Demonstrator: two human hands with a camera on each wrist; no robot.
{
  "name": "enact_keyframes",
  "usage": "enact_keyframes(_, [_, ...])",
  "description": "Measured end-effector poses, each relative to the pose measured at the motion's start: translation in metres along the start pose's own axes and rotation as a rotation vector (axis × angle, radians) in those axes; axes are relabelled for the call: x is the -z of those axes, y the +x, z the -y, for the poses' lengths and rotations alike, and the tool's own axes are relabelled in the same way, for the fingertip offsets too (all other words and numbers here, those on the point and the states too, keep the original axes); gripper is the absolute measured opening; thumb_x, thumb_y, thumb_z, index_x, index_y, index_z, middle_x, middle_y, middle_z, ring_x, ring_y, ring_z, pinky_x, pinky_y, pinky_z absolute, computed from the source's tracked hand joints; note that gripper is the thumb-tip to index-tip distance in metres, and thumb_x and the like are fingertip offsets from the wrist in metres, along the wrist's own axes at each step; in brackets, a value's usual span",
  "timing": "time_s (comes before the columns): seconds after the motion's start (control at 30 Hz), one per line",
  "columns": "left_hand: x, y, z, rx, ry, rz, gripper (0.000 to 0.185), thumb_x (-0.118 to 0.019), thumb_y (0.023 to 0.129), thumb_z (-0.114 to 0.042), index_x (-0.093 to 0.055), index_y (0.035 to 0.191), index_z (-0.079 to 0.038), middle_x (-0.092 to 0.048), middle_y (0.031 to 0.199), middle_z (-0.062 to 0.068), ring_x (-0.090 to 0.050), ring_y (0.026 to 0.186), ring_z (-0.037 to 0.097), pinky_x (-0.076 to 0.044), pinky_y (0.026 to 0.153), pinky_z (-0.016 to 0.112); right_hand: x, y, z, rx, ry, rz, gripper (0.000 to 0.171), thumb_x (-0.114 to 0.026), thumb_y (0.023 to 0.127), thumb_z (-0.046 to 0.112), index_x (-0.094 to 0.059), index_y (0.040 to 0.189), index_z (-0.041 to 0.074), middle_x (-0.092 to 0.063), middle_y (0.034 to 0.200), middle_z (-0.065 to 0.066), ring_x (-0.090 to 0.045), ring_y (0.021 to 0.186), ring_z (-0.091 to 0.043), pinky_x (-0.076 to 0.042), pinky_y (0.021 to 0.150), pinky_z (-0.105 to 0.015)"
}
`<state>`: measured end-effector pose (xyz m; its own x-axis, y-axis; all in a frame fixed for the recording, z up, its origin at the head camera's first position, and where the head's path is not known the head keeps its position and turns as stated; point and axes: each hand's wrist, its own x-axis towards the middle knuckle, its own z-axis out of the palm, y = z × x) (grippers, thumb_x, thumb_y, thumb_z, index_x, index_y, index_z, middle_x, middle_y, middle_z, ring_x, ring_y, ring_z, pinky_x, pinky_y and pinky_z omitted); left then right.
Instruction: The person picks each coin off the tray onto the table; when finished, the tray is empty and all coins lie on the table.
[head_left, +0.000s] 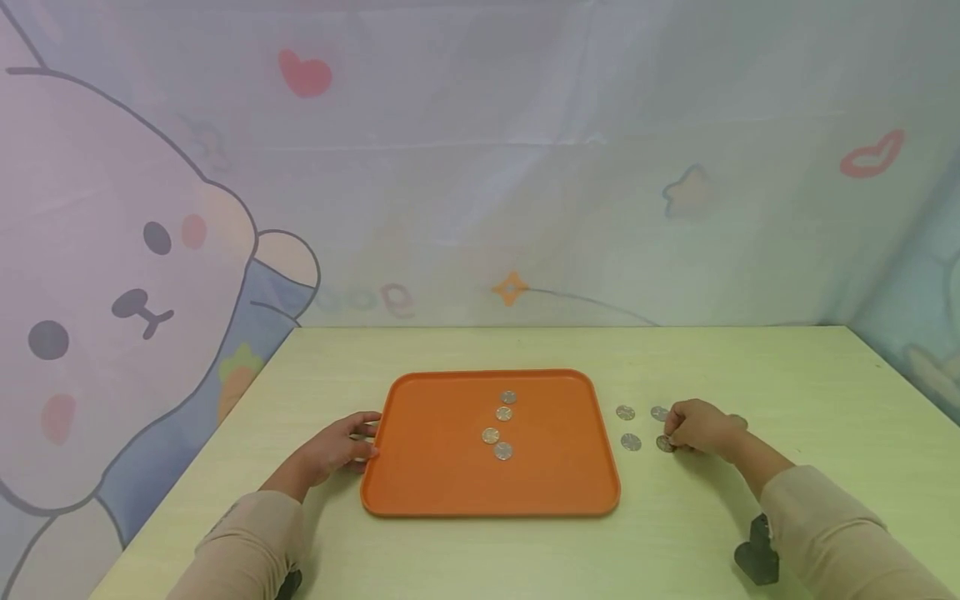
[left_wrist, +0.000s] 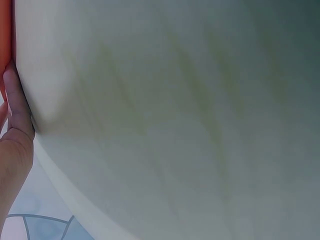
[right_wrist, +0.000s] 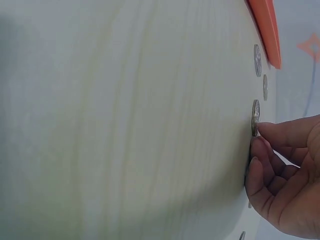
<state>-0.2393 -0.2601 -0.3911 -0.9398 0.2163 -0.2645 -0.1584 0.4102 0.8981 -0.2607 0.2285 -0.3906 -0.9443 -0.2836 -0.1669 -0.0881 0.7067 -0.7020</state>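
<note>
My left hand (head_left: 335,450) rests at the left edge of an orange tray (head_left: 435,483), its fairly straight fingers touching the rim. In the left wrist view, part of that hand (left_wrist: 17,115) shows against the side of the tray (left_wrist: 5,35). Right of the tray, my right hand (head_left: 701,429) pinches the edge of a silver coin (head_left: 663,444) low at the tabletop. The right wrist view shows thumb and fingertips at the lower end of this coin (right_wrist: 255,116). Several coins, one of them a coin (head_left: 491,435) near the middle, lie flat inside the tray.
Left of my right hand are a near coin (head_left: 631,442) and a far coin (head_left: 625,412). Another coin (head_left: 658,412) lies just beyond the fingers, and one (head_left: 739,421) is partly hidden behind the wrist. A printed curtain (head_left: 480,167) hangs behind the pale table (head_left: 480,554).
</note>
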Motion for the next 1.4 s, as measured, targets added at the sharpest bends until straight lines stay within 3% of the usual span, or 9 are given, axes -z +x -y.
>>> enact_keyframes(0.4, [0.0, 0.001, 0.0, -0.002, 0.001, -0.004, 0.056, -0.052, 0.081, 0.004, -0.027, 0.131, 0.004, -0.035, 0.119, 0.023, -0.051, 0.087, 0.021, -0.047, 0.072, 0.035, 0.002, 0.0, 0.003, 0.009, -0.006, 0.002, 0.008, -0.049, 0.071, -0.005, -0.049, 0.079, -0.006, -0.047, 0.068, -0.005, -0.043, 0.058, -0.015, -0.039, 0.051, -0.028])
enact_keyframes(0.67, [0.0, 0.0, -0.002, 0.002, -0.002, -0.012, 0.055, -0.051, 0.081, 0.005, -0.028, 0.131, 0.004, -0.035, 0.12, 0.023, -0.051, 0.088, 0.021, -0.047, 0.072, 0.036, 0.006, 0.005, 0.007, -0.003, 0.017, -0.019, 0.009, -0.051, 0.076, 0.0, -0.049, 0.083, -0.005, -0.047, 0.069, -0.005, -0.043, 0.061, -0.016, -0.038, 0.053, -0.028])
enact_keyframes(1.4, [-0.002, -0.002, -0.002, 0.006, -0.004, -0.015, 0.055, -0.051, 0.08, 0.007, -0.027, 0.13, 0.005, -0.037, 0.116, 0.022, -0.051, 0.084, 0.018, -0.048, 0.071, 0.035, -0.015, 0.028, 0.058, 0.118, 0.183, 0.049, 0.014, -0.052, 0.082, 0.006, -0.05, 0.09, -0.004, -0.053, 0.082, -0.011, -0.05, 0.07, -0.021, -0.044, 0.064, -0.036])
